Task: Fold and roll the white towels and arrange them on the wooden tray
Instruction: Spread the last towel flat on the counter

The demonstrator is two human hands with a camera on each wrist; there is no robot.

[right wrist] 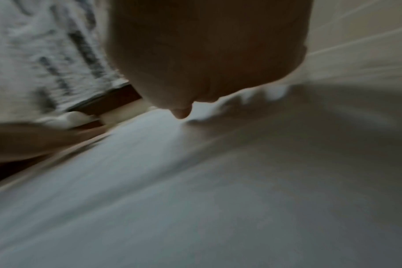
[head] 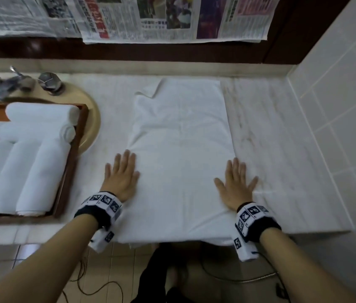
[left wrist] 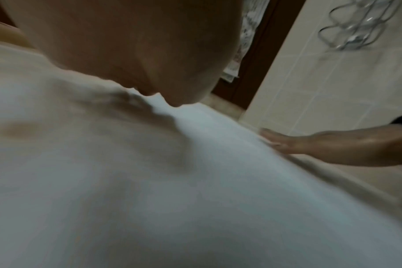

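A white towel (head: 179, 149) lies spread out flat on the marble bench (head: 271, 138). It runs from the near edge of the bench toward the back wall. Its far left corner is turned over a little.

The left hand (head: 121, 177) lies flat on the left edge of the towel, palm down. Its fingers (head: 126, 158) are straight and a little apart, and they hold nothing. The right hand (head: 236, 183) lies flat on the right edge of the towel, also palm down. Its fingers (head: 236, 169) are spread wide, and the outer ones may reach onto the bare bench, though it is hard to tell. Both wrist views are blurry and show little more than each palm close over white cloth.

The wooden tray (head: 74, 162) sits to the left of the towel, near it but not touching it. It rests over a round beige sink (head: 91, 127). Rolled towels (head: 32, 162) fill the tray. Some lie side by side along the front, and more lie crosswise behind them.

A metal tap (head: 8, 84) stands at the back of the sink. Newspaper sheets (head: 161, 18) hang on the wall above the bench.
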